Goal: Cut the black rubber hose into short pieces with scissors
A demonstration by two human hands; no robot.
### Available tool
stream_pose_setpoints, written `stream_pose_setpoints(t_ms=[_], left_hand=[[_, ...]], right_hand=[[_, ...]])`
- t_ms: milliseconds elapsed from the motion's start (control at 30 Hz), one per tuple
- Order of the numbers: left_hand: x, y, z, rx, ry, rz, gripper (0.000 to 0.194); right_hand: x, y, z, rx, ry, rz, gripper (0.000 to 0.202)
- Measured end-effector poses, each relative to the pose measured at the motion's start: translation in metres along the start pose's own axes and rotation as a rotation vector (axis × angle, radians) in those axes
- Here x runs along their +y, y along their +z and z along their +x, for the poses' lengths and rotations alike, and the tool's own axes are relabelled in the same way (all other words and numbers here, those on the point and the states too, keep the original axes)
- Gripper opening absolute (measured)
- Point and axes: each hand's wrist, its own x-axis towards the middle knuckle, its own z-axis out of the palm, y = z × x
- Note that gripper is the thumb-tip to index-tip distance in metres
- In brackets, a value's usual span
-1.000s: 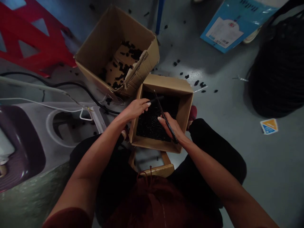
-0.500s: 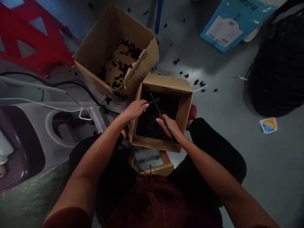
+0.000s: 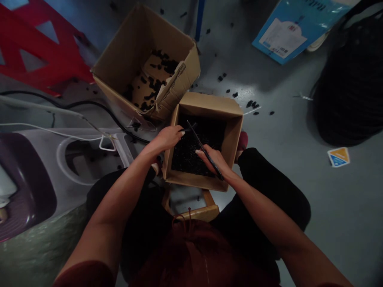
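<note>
My left hand is closed at the left rim of the nearer cardboard box, pinching a small black piece that points to the right. Over the middle of that box, my right hand is wrapped around a long, slim, dark knife. The knife's pointed tip reaches up and left, close to the black piece; whether they touch I cannot tell. Its handle end sticks out near my right wrist. Many small black pieces fill the bottom of the box beneath both hands.
Behind on the left, a larger open carton holds scattered black pieces. More pieces lie on the floor. A grey plastic stool, a red frame, a blue package and a bulky black bundle stand around.
My left hand has shifted slightly left with the black piece. The knife's tip has dipped a little and moved left; my right hand has hardly moved.
</note>
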Motion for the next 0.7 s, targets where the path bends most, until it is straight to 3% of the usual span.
stream_pose_setpoints(t_ms=[233,700], left_hand=[[-0.0003,0.0009,-0.0005,-0.064,-0.061,0.211,0.036],[0.0002,-0.0027,-0.0034,-0.118,-0.111,0.317,0.036]], right_hand=[[0.0041,0.0035,0.0015,-0.048,-0.011,-0.067,0.03],[0.0055,0.0095,0.0014,-0.098,-0.023,-0.101,0.027]])
